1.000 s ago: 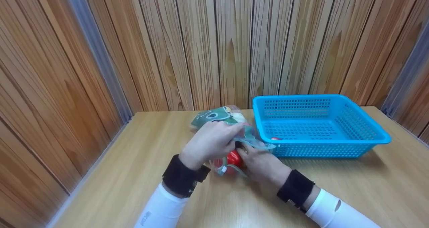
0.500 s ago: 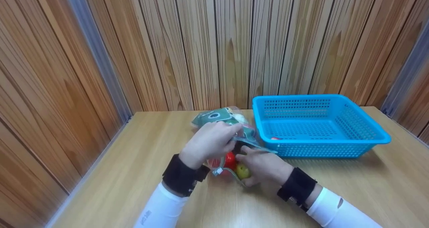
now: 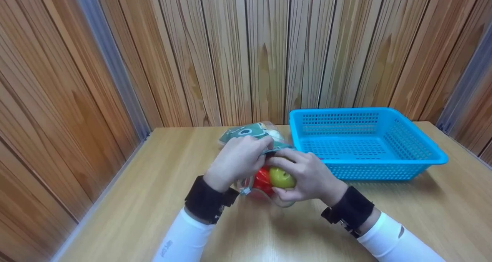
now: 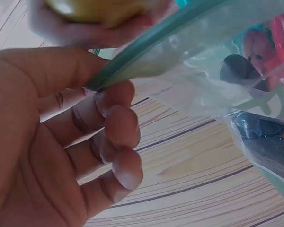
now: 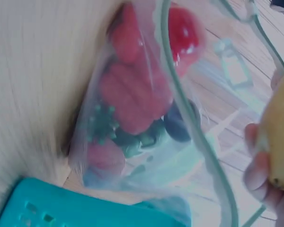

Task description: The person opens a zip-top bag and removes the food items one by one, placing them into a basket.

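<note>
From the head view, we see a smooth, round, yellow-green fruit point(image 3: 282, 177) at the mouth of a clear, soft plastic bag point(image 3: 246, 191); whether it sits past the rim, we cannot tell. Our right hand point(image 3: 309, 173) holds it, fingers over the top and thumb below. Our left hand point(image 3: 240, 158) is narrowed on the bag's upper edge. A glossy red rounded thing point(image 3: 263, 181) shows beside the fruit. Behind lies a green printed panel point(image 3: 245, 131) with an eye-like ring; we cannot tell if it belongs to the same bag. The blue perforated plastic basket point(image 3: 369, 173) stands to the right on the pale wood-grain table point(image 3: 173, 200).

From the left wrist, we find thumb and forefinger pinching a green zip strip point(image 4: 151, 40), the other fingers loosely bent. The strip looks stiffer than the limp film, so we judge it the best place to take hold. A dark, smooth, rounded thing point(image 4: 239, 68) shows through the film.

From the right wrist, the fruit's skin looks firm and faintly slick, with a small dark spot. We would guess it light, and best cupped around its widest part. A lobed red pepper-shaped piece point(image 5: 135, 97) shows blurred through the bag.
</note>
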Available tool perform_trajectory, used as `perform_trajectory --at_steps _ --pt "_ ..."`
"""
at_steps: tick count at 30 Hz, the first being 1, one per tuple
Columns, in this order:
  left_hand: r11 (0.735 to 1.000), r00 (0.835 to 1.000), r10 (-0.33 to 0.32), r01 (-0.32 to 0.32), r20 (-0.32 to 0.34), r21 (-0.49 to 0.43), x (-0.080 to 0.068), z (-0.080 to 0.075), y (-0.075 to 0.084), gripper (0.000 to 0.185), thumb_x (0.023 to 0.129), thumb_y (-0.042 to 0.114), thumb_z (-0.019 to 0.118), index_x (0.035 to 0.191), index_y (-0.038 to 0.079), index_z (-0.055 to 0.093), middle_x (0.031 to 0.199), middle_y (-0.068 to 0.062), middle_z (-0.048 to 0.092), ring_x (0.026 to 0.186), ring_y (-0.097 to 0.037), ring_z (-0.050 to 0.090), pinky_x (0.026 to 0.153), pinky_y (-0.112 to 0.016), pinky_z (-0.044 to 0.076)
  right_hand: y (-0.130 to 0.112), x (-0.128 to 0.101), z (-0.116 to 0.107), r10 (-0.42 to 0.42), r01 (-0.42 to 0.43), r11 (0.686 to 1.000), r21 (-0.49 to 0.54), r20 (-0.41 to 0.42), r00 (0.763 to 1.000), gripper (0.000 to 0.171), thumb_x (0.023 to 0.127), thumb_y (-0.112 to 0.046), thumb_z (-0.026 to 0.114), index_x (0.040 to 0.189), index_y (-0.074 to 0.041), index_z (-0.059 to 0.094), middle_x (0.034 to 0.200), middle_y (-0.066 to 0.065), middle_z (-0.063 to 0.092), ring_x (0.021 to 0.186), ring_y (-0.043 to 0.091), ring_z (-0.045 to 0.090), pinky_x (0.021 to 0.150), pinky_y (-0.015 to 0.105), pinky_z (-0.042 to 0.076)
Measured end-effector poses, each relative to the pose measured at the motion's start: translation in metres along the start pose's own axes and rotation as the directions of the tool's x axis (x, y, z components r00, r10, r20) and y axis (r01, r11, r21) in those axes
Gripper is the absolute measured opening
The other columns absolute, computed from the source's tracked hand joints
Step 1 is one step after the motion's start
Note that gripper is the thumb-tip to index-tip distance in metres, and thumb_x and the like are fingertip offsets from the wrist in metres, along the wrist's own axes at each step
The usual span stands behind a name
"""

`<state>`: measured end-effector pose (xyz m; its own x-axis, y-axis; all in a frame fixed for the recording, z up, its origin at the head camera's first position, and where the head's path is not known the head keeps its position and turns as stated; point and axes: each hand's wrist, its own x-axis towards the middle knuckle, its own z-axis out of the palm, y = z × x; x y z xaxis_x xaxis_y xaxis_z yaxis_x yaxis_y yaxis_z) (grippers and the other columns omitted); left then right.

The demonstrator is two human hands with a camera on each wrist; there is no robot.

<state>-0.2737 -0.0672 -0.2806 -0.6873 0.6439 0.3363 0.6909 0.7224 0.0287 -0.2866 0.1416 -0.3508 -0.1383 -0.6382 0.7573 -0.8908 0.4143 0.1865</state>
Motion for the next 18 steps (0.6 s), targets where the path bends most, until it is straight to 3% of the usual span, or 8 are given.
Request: perform_trajectory --at_steps 3,5,8,10,13,18 --pt "1.000 0.999 -0.028 0.028 0.019 -0.006 0.000 -0.001 0.000 0.022 0.093 0.014 0.066 0.115 0.014 0.061 0.077 0.001 0.060 0.066 -0.013 0.058 0.063 -0.022 0.051 0.006 0.000 -0.004 -0.031 0.030 1.000 -0.009 -0.140 0.990 0.048 0.077 -0.038 0.072 0.115 -0.007 0.068 0.107 0.009 0.066 0.079 0.017 0.067 0.061 0.026 0.058" --pt "0.999 0.998 -0.048 0.048 0.032 -0.011 0.000 -0.001 -0.001 0.024 0.093 0.013 0.066 0.116 0.014 0.061 0.079 0.000 0.061 0.066 -0.013 0.057 0.062 -0.022 0.050 0.010 -0.001 -0.004 -0.015 0.004 0.999 -0.046 -0.249 0.968 0.048 0.082 -0.040 0.068 0.113 -0.004 0.067 0.105 0.012 0.066 0.080 0.020 0.068 0.060 0.030 0.059" --pt "0.998 0.997 -0.068 0.069 0.045 -0.007 -0.001 -0.002 -0.002 0.024 0.093 0.012 0.066 0.117 0.014 0.062 0.083 0.000 0.063 0.068 -0.013 0.057 0.063 -0.023 0.049 0.019 -0.007 -0.002 0.072 -0.111 0.991 -0.081 -0.382 0.921 0.052 0.088 -0.044 0.067 0.115 0.000 0.063 0.108 0.017 0.064 0.084 0.026 0.068 0.062 0.036 0.060" --pt "0.997 0.996 -0.075 0.075 0.048 -0.007 -0.001 -0.002 -0.003 0.023 0.093 0.012 0.065 0.116 0.013 0.063 0.084 -0.001 0.064 0.069 -0.014 0.057 0.063 -0.023 0.049 0.027 -0.013 0.000 0.174 -0.230 0.969 -0.088 -0.414 0.893 0.055 0.090 -0.044 0.068 0.121 0.000 0.058 0.113 0.019 0.060 0.091 0.029 0.066 0.066 0.039 0.060" --pt "0.997 0.996 -0.073 0.073 0.049 -0.009 -0.002 -0.002 -0.003 0.021 0.093 0.012 0.065 0.114 0.013 0.064 0.082 -0.002 0.063 0.069 -0.015 0.056 0.061 -0.023 0.047 0.040 -0.022 0.002 0.361 -0.425 0.900 -0.093 -0.386 0.849 0.057 0.091 -0.038 0.070 0.134 -0.006 0.050 0.126 0.022 0.050 0.108 0.032 0.057 0.078 0.045 0.057" --pt "0.997 0.996 -0.075 0.076 0.055 -0.028 -0.003 -0.001 -0.003 0.021 0.092 0.011 0.067 0.113 0.013 0.064 0.079 -0.001 0.062 0.069 -0.014 0.056 0.061 -0.023 0.046 0.053 -0.033 0.003 0.625 -0.668 0.737 -0.105 -0.269 0.732 0.063 0.093 -0.024 0.071 0.148 -0.019 0.041 0.142 0.023 0.036 0.124 0.041 0.037 0.087 0.055 0.050"
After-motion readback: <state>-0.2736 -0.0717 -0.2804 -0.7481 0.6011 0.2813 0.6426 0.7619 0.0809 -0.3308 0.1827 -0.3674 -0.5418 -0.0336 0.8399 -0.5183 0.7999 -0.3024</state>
